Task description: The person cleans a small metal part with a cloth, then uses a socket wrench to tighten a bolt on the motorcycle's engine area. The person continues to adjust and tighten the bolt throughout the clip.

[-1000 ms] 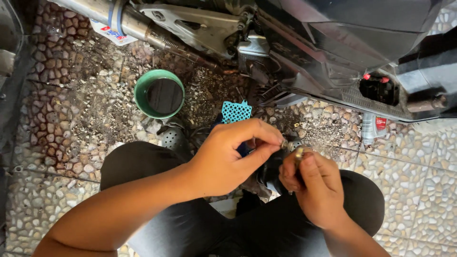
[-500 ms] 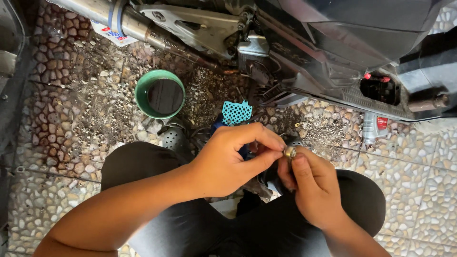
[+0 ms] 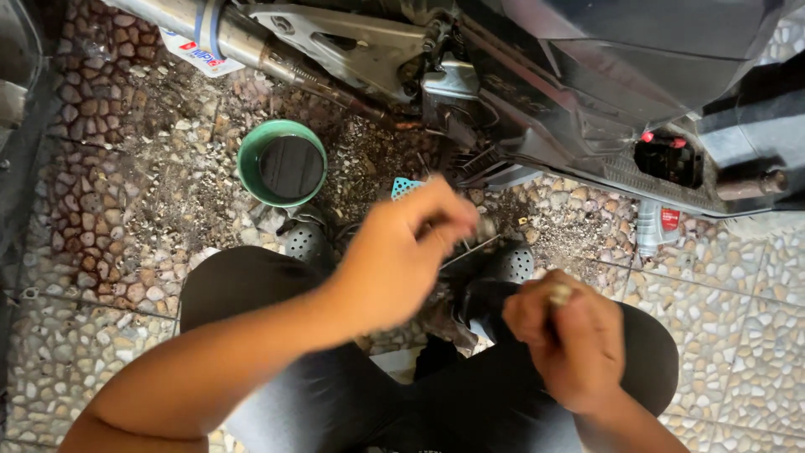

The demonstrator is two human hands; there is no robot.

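Observation:
My left hand is blurred with motion over the floor between my knees, its fingers pinched near a thin metal piece; what it grips I cannot make out. My right hand rests over my right knee, closed on a small round metal part that shows between thumb and fingers. A blue perforated piece peeks out just beyond the left hand. Above both hands is the underside of a motorcycle.
A green bowl of dark liquid stands on the pebbled floor at the upper left. An exhaust pipe runs along the top. A small grey bottle with a red label lies at the right. Grey perforated shoes show by my knees.
The hands have come apart: my right hand drew back toward my knee with the small metal part, and my left hand moved up and left, blurred.

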